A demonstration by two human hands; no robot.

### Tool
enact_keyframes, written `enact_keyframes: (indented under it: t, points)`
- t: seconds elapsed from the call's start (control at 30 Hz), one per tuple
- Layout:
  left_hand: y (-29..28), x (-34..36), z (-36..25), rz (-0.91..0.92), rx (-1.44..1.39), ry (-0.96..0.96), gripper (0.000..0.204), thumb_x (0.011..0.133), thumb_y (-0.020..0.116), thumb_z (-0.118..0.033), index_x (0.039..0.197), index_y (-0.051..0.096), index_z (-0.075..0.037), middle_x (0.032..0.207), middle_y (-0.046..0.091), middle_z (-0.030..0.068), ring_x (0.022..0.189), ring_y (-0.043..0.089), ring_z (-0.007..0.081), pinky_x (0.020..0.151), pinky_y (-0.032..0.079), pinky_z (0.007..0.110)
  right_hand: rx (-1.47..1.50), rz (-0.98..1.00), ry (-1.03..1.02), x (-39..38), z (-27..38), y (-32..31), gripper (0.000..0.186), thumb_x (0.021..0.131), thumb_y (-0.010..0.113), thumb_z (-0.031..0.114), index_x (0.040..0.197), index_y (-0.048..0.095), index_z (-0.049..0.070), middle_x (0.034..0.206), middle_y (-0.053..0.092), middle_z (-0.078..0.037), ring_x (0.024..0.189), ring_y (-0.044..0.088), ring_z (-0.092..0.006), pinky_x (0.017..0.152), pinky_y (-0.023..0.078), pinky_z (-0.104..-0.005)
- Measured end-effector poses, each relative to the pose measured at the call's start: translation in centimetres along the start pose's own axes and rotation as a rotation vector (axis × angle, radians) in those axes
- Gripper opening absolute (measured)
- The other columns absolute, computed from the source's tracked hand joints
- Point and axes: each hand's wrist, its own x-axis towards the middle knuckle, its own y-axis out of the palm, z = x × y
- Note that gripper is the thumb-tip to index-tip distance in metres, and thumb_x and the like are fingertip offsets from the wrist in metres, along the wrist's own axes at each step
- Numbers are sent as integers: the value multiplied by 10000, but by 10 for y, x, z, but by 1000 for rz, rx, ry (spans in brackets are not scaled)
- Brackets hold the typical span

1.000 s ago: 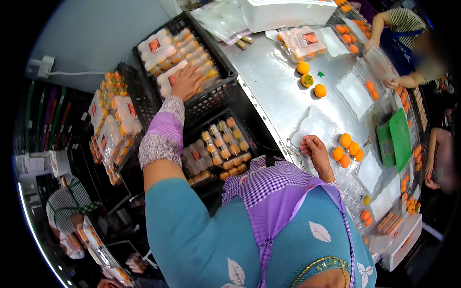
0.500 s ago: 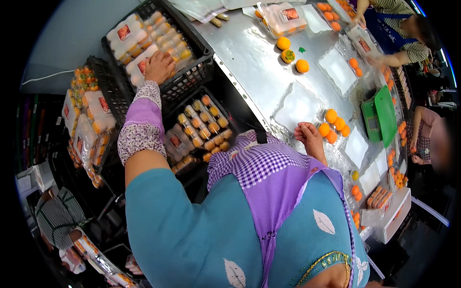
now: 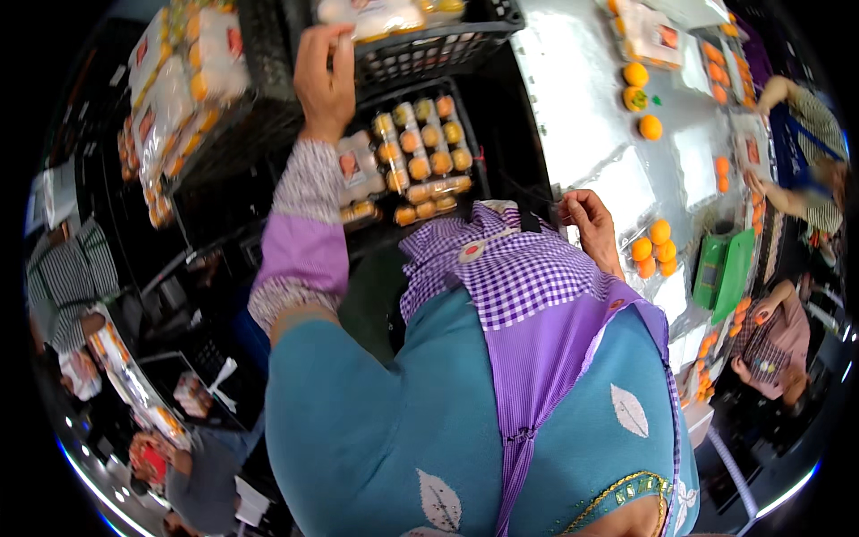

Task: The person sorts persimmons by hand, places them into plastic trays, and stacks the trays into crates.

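Observation:
My left hand is raised beside the front corner of a black plastic crate, its fingers apart and bent at the tips; it looks empty. Clear-lidded packs of orange fruit with white label sheets lie in that crate, partly cut off by the top edge. My right hand is at the near edge of the metal table, thumb and fingertips pinched together. Whatever sits between them, if anything, cannot be made out. Right of this hand, several loose persimmons form a cluster.
A lower black crate holds more fruit packs. Packs are stacked high at left. On the table are three persimmons, white trays and a green box. Co-workers stand across the table.
My left hand has lifted off the packs in the upper crate and come back to its near corner. The view has turned left. My right hand keeps its pinch near the table edge.

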Motion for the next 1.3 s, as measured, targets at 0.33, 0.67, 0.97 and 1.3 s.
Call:
enact_keyframes:
  t: [0.33,0.67,0.97,1.3]
  points:
    - [-80,-322,51,885,797,-798,819,731,759,-257,1426,339,-143,1397,360,98,1309,319,337,1078,254,467,-518,-29,-107,15,-4,23,109,931,572,71,1013,599,4,765,562,-14,671,505,-91,616,433,-236]
    - [-94,-344,114,1210,757,-532,521,677,778,-199,1161,594,-145,1166,623,86,1174,521,299,942,447,468,-773,-200,-352,23,-20,34,96,874,594,82,940,638,27,908,620,-137,804,627,-272,738,499,-344]
    - [-105,-280,81,1314,503,-353,544,620,822,-226,1095,579,-117,1047,614,139,972,594,352,803,496,447,-736,-389,-374,14,-25,48,102,835,590,107,921,619,61,915,591,-149,861,595,-335,771,496,-405]
    - [-140,-84,-38,1154,112,-627,391,686,752,-189,998,621,6,825,652,110,748,610,179,714,486,307,-392,-537,-369,-40,-34,18,133,844,592,83,967,584,33,937,546,-129,791,590,-247,724,493,-340]
